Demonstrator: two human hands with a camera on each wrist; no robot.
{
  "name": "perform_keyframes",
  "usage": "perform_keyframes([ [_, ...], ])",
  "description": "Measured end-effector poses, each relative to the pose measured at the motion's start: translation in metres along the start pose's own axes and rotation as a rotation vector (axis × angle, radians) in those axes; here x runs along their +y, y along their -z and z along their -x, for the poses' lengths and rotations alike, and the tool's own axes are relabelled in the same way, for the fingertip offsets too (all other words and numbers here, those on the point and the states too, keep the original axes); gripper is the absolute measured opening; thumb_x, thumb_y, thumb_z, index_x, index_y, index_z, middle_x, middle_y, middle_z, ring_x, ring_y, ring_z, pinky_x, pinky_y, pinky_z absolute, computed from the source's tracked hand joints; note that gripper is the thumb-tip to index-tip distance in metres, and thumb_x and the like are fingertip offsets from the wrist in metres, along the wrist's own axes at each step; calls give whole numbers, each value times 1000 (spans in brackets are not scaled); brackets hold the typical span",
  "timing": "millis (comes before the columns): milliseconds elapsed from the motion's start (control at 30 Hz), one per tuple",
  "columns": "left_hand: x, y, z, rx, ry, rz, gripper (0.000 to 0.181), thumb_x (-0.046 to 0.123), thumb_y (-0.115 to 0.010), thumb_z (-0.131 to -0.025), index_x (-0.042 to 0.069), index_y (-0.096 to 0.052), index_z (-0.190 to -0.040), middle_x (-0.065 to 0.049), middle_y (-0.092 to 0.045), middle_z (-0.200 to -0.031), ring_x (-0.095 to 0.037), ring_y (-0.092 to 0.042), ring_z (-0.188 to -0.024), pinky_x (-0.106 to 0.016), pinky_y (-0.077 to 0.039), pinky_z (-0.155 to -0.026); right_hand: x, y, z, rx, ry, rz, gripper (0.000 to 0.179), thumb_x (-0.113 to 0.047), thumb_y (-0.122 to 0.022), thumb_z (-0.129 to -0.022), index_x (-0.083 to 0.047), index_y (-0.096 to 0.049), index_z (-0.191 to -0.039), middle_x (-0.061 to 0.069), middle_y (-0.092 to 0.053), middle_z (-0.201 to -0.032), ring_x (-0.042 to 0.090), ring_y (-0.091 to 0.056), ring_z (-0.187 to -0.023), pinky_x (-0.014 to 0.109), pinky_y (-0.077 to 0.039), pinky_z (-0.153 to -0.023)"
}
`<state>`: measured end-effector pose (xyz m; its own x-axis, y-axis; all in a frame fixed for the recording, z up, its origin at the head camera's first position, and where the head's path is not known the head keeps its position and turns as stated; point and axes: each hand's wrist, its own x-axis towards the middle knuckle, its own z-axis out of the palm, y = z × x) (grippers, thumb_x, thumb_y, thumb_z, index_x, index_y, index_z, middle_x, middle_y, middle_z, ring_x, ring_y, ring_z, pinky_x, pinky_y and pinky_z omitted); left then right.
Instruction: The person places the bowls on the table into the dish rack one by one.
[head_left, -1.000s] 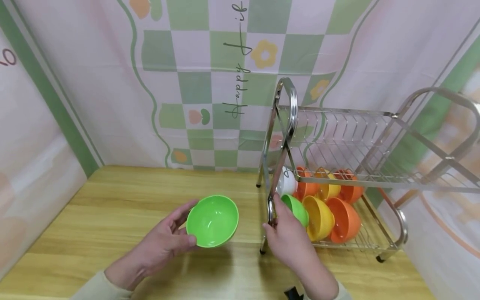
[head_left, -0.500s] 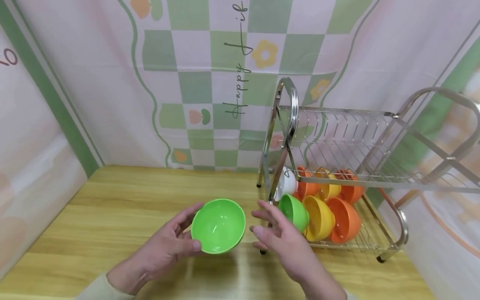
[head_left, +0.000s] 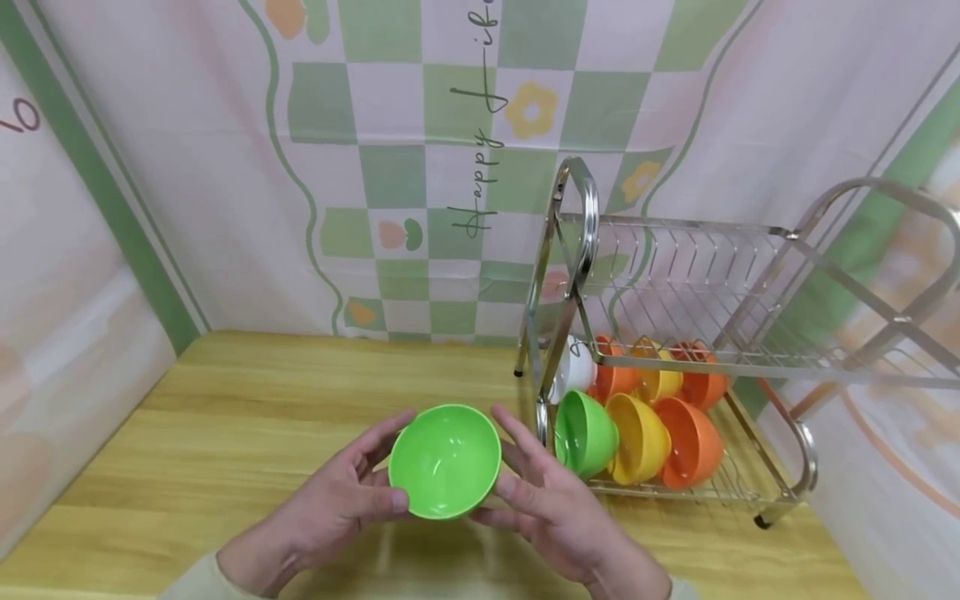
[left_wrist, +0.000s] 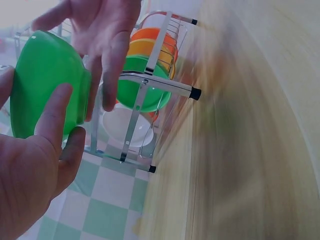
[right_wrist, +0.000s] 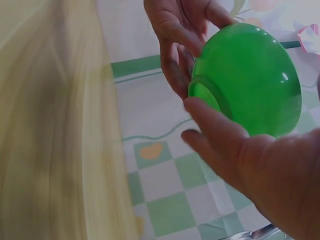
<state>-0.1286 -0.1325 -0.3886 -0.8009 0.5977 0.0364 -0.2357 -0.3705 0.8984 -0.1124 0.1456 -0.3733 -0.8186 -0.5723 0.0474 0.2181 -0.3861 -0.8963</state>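
In the head view a plain green bowl (head_left: 446,462) is held above the table, tilted so its inside faces the camera. My left hand (head_left: 341,492) grips its left side, thumb at the rim and fingers behind. On the opposite side is my right hand (head_left: 551,508), its fairly straight fingers reaching along the wall. The right wrist view shows the bowl's outside (right_wrist: 255,80) and foot ring, with right-hand fingertips close by the foot. Seen from the left wrist, the right hand (left_wrist: 107,35) spreads its fingers beside the bowl (left_wrist: 47,85).
A two-tier metal dish rack (head_left: 581,242) stands at the right on the wooden table (head_left: 247,400). Its lower tier carries a second green bowl (head_left: 592,433), a yellow bowl (head_left: 637,437), an orange bowl (head_left: 690,442) and a white one (head_left: 572,371), among others. A patterned cloth (head_left: 390,175) hangs behind.
My right hand has come away from the rack's green bowl and moved left to the held bowl. My left hand has brought that bowl slightly right and nearer.
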Motion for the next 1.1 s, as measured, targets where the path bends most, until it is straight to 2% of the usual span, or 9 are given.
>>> perform_keyframes([
  [267,-2,-3,1,-12,-1,16,94,-4,-73,-86,3,-13,-158,-25,-18,-154,-37,-47,-130,-53,-46,-101,5,0,-2,-46,31,-16,86,-6,-63,-97,-8,-4,-160,23,-21,-156,43,-50,-124,55,-44,-102],
  [633,-3,-5,0,-11,6,19,96,-4,-74,-86,3,-12,-158,-24,-18,-155,-37,-47,-129,-52,-48,-99,6,0,-1,-49,69,14,83,-3,-60,-98,-11,-6,-161,25,-20,-155,42,-49,-125,58,-44,-101],
  [900,-6,-7,-1,-3,15,13,96,-4,-74,-85,3,-13,-158,-23,-21,-155,-36,-48,-128,-49,-49,-99,4,2,2,-19,78,27,77,2,-58,-97,-13,-16,-160,26,-22,-154,43,-53,-121,59,-45,-98],
  [1100,-9,-12,-5,-3,13,6,95,-5,-74,-84,4,-14,-158,-22,-21,-156,-36,-48,-129,-49,-48,-99,0,6,7,-26,96,37,73,5,-54,-97,-16,-23,-160,24,-17,-158,42,-51,-124,59,-45,-98],
])
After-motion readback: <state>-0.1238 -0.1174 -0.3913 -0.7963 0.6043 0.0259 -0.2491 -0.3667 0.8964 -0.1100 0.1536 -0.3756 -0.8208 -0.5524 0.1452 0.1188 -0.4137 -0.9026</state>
